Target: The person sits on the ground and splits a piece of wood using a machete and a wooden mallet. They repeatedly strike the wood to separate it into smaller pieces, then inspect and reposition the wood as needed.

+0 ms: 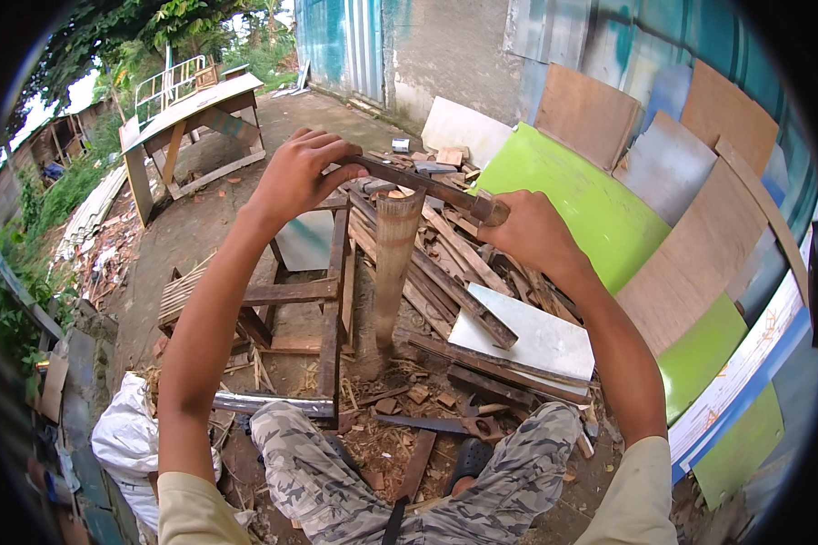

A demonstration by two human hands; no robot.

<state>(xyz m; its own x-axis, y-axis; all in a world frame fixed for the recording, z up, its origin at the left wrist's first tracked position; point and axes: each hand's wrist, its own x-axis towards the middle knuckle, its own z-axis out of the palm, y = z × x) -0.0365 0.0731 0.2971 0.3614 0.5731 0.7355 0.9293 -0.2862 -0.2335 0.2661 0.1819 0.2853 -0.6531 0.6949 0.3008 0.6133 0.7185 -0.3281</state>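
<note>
A long dark wooden strip is held up across the top of an upright wooden post. My left hand is closed over the strip's left end, fingers on top and thumb below. At the other end my right hand is closed by a thicker, worn wooden end; its fingers are partly hidden. Whether the strip touches the post top is hard to tell. A dark wooden frame stands left of the post. On the ground between my feet and the post lies a handsaw.
Scrap lumber piles up behind and right of the post, with a white board on it. Green panels and plywood sheets lean along the right wall. A white sack lies left; a worn desk stands farther back.
</note>
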